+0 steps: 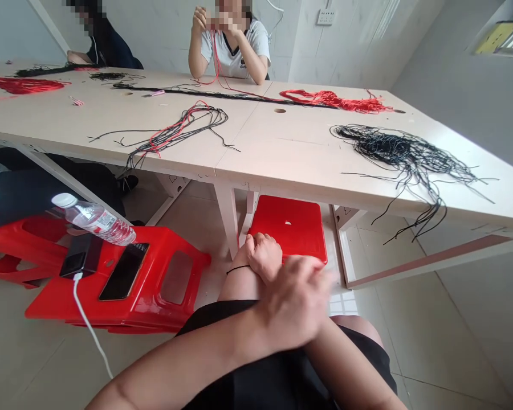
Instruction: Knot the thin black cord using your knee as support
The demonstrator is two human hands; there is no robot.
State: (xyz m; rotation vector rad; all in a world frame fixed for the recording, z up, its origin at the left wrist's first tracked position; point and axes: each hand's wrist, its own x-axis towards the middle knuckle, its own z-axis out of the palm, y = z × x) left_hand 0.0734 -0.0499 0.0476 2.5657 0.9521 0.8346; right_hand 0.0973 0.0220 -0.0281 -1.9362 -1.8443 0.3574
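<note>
A pale table (277, 154) stands in a tile-floored, pale-walled room; on it lie one tangled black cord bundle (385, 147) near its right end, one black-and-red bundle (179, 128) by its front edge, and two red bundles (337, 101) farther back; two people (243, 51) sit beyond it; below its front edge, the right hand (265, 257) rests at a knee; the left hand (297, 302), blurred, is over the right forearm; how far either closes, one cannot tell.
</note>
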